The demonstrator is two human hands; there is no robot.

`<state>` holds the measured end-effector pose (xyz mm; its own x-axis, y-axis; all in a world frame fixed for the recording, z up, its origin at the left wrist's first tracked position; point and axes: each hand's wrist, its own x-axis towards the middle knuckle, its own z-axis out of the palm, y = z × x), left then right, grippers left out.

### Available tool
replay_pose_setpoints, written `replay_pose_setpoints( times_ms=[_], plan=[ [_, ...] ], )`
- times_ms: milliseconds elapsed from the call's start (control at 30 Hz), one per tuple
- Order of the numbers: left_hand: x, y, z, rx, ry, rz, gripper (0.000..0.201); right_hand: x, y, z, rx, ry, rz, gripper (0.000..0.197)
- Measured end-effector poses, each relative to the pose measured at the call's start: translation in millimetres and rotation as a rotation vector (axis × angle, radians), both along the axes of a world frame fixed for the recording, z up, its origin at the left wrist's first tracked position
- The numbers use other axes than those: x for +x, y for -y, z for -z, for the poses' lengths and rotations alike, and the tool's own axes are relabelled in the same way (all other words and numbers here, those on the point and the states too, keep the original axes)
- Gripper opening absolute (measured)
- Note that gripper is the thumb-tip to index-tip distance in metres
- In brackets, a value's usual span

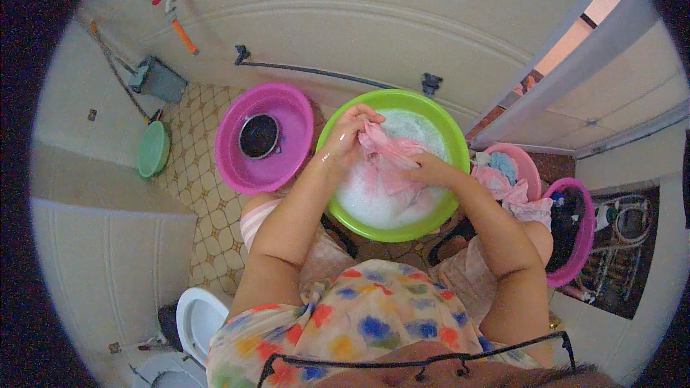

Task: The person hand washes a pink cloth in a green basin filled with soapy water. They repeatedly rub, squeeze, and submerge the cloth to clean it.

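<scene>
A wet pink cloth is stretched between my two hands over a lime green basin of white suds. My left hand, with foam on its wrist, grips the cloth's upper left part. Farther right, my right hand is closed on the cloth's other side, above the suds. The lower part of the cloth hangs down to the foam, and whether it dips under I cannot tell.
On the left, a purple basin holds a dark round pan. A pink basin of laundry and a purple tub of dark items stand right. A green bowl, grey bin and toilet are leftward. The wall has a tap.
</scene>
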<state>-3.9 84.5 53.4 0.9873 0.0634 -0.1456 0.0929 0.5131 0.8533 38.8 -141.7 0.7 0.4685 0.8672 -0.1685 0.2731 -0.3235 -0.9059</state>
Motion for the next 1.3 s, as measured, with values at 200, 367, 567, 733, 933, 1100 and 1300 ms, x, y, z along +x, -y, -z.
replay_pose_setpoints(
  times_ms=[200,367,567,733,933,1100,1300],
  plan=[
    [7.0,-4.8,3.9,0.076,0.000,-0.011,0.017,22.4,13.4,-0.8,-0.048,0.232,0.181,0.022],
    [5.9,1.7,14.5,0.760,-0.031,0.052,0.035,34.0,5.2,-47.9,0.227,0.174,0.716,0.019],
    [14.7,8.2,66.7,1.388,0.103,-0.055,0.032,45.8,-8.3,-13.0,0.066,0.505,0.479,0.028],
    [18.2,20.2,84.6,1.759,0.059,0.182,0.026,48.4,-18.9,25.1,-0.134,0.574,0.290,0.038],
    [36.0,7.4,131.2,1.294,-0.263,0.213,0.029,37.4,-41.5,39.9,-0.269,0.213,0.270,0.034],
    [34.7,38.9,102.0,0.368,-0.291,-0.230,0.038,31.2,-62.6,42.1,-0.053,0.360,0.661,0.027],
    [38.9,30.8,96.2,-0.214,-0.472,0.101,0.044,-28.9,-78.1,-17.8,0.194,0.503,0.433,0.018]
  ],
)
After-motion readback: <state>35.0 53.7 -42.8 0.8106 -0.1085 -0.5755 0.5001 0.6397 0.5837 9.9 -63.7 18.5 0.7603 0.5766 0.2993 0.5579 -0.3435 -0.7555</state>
